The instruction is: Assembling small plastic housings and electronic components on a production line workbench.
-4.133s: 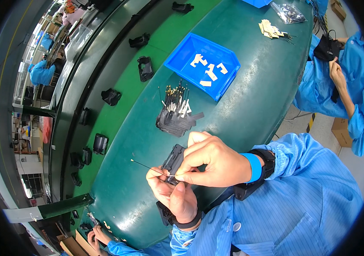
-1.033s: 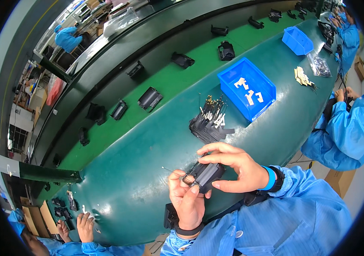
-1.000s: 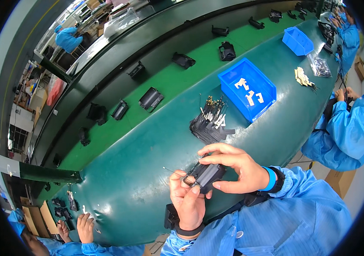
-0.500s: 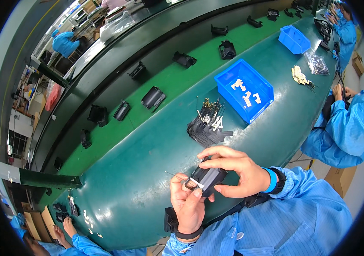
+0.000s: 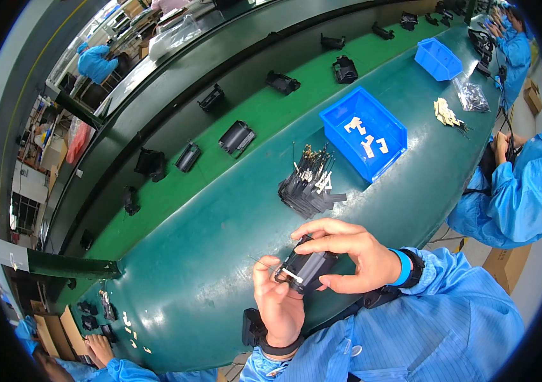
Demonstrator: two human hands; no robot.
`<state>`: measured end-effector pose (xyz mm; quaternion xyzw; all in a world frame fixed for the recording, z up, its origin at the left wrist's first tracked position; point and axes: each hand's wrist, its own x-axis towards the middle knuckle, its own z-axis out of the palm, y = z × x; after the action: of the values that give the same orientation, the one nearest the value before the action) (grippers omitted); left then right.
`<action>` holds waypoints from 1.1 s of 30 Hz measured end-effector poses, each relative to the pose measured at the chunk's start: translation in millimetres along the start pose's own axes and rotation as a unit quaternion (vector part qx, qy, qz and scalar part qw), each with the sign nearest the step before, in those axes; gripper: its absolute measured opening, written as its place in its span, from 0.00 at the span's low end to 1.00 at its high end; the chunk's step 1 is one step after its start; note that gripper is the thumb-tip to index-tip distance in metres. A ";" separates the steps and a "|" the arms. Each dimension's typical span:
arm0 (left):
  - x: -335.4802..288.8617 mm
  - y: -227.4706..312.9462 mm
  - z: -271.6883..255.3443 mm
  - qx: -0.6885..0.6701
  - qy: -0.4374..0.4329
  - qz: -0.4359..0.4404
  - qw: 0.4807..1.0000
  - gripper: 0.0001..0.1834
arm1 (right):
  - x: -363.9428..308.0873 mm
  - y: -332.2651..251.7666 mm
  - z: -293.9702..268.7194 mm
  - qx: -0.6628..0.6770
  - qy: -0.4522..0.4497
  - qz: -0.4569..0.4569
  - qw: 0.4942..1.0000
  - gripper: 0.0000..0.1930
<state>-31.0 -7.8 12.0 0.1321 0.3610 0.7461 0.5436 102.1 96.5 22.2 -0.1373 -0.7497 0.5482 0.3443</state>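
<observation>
A black plastic housing [image 5: 312, 267] sits tilted between my two hands, above the near edge of the green table. My right hand [image 5: 363, 254] grips it from the right, fingers over its far side and thumb on the near side. My left hand [image 5: 278, 309] holds its left end, with the fingers partly hidden behind it. A small white strip [image 5: 292, 275] lies along that end. From the same end a thin dark wire [image 5: 260, 261] sticks out to the left. Beyond the housing lies a pile of black strips with thin wires and pale tips [image 5: 312, 184].
A blue bin [image 5: 390, 164] holds several white pieces; another blue bin [image 5: 438, 59] stands farther off near pale wired parts [image 5: 447, 113]. Black housings [image 5: 237, 138] line the green belt [image 5: 175, 191]. Co-workers sit right [image 5: 506, 197] and lower left [image 5: 121, 369].
My left thumb has drawn back from the white strip, which now shows more fully. The housings on the belt have shifted right. The lower-left co-worker's hands have moved.
</observation>
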 end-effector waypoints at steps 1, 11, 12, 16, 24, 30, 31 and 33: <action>0.8 1.9 1.9 -0.060 -0.013 -0.029 0.998 0.24 | -0.3 -0.2 -0.9 0.012 -0.004 0.013 1.000 0.24; -2.0 -7.6 -1.6 0.097 -0.007 0.036 0.995 0.16 | -3.2 4.8 2.5 0.003 -0.005 -0.012 1.000 0.25; -2.0 -6.0 3.1 0.100 0.010 0.028 0.995 0.15 | -2.9 5.1 1.8 0.019 -0.012 0.002 1.000 0.25; 0.4 -6.2 3.2 0.096 0.036 0.007 0.995 0.16 | -2.4 6.0 -1.2 0.030 -0.029 -0.010 0.999 0.25; -2.7 1.6 5.2 -0.003 -0.056 0.012 0.998 0.25 | -2.3 -1.6 -1.2 0.031 0.046 -0.009 0.998 0.26; -2.5 -6.8 5.7 0.037 -0.034 0.045 0.998 0.34 | -6.5 -1.6 6.5 -0.090 0.119 -0.034 0.988 0.17; -2.2 -7.1 5.9 0.040 -0.034 0.054 0.997 0.35 | -6.4 -2.1 6.6 -0.092 0.120 -0.033 0.988 0.17; -2.0 -8.3 5.1 0.043 -0.034 0.062 0.997 0.35 | -6.2 -3.2 7.1 -0.129 0.108 -0.044 0.985 0.14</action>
<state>-21.3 -6.3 10.4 0.2029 0.3652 0.7569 0.5025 102.5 86.6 21.7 -0.2058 -0.7779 0.4131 0.4264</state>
